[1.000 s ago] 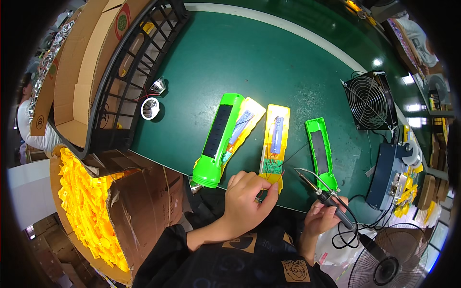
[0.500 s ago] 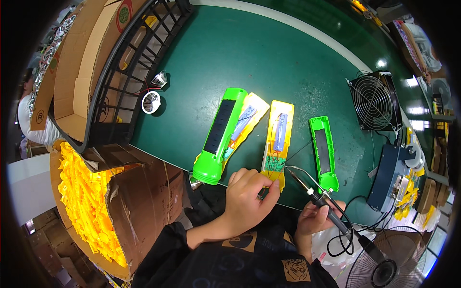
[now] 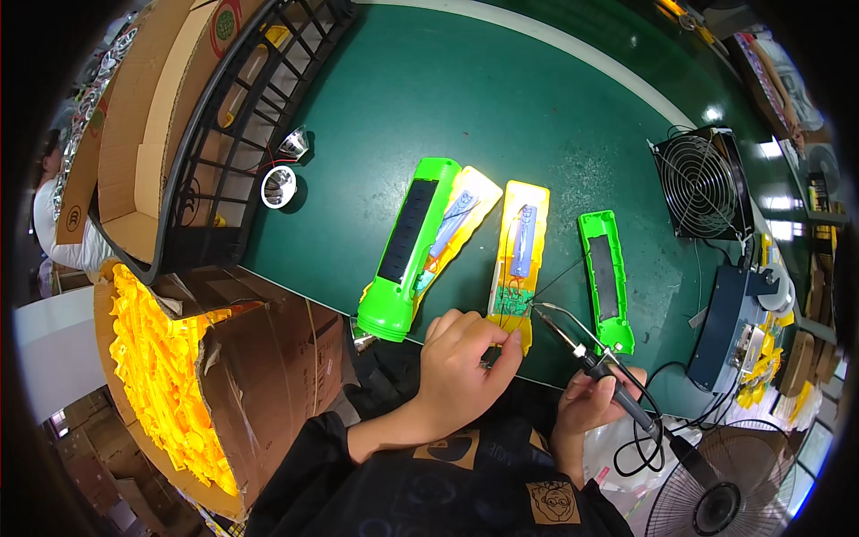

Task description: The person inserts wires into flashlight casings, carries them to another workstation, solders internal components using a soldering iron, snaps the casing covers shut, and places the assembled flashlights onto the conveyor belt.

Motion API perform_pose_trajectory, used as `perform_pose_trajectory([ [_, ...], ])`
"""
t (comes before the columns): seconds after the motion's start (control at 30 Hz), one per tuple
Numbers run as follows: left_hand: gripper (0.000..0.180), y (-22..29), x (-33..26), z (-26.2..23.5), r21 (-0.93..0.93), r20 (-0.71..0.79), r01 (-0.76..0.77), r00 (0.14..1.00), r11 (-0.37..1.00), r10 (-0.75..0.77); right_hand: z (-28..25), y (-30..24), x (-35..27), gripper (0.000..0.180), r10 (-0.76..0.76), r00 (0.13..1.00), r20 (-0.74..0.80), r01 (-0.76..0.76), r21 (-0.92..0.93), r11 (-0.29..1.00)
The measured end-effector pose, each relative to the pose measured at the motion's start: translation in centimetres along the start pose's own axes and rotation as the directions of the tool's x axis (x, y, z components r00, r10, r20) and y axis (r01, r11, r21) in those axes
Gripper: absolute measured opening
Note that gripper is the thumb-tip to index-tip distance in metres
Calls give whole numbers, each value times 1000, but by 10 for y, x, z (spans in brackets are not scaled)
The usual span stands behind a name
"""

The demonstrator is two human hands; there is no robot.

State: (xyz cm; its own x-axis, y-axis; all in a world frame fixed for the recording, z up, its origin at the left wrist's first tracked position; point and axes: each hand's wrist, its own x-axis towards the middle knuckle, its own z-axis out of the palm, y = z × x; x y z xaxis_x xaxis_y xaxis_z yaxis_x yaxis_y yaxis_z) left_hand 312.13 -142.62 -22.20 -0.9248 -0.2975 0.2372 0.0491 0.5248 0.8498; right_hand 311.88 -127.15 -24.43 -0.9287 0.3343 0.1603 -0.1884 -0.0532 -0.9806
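My right hand (image 3: pixel 589 407) grips a soldering iron (image 3: pixel 626 404) with a thin curved metal tube beside its tip. That tip meets the edge of a green circuit board (image 3: pixel 512 302) in an open yellow flashlight shell (image 3: pixel 523 194). A blue cylindrical battery (image 3: pixel 524 240) lies further up the same shell, and thin wires run about the board. At the shell's near end, my left hand (image 3: pixel 467 362) is closed, thumb against forefinger; whatever it pinches is hidden. To the left, a green flashlight body (image 3: pixel 389 309) with a dark panel rests against another yellow shell (image 3: pixel 474 199) holding a battery.
A green shell piece (image 3: pixel 604 268) with a dark strip lies right of the work. Beyond stand a black fan (image 3: pixel 702 183) and a blue-grey device (image 3: pixel 720 331). Two reflectors (image 3: pixel 278 186) sit beside a black crate (image 3: pixel 192 219) at left. Below it, a carton (image 3: pixel 268 385) holds yellow parts.
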Motion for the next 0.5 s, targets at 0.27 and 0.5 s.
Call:
perform_pose_trajectory([
  [0.27,15,0,-2,0,19,28,39,999,999,-40,3,1,2,40,-31,999,-21,31,22,999],
  [0.5,16,-1,0,0,-4,-6,-1,1000,1000,1,3,0,1,39,-27,999,-17,27,16,1000],
])
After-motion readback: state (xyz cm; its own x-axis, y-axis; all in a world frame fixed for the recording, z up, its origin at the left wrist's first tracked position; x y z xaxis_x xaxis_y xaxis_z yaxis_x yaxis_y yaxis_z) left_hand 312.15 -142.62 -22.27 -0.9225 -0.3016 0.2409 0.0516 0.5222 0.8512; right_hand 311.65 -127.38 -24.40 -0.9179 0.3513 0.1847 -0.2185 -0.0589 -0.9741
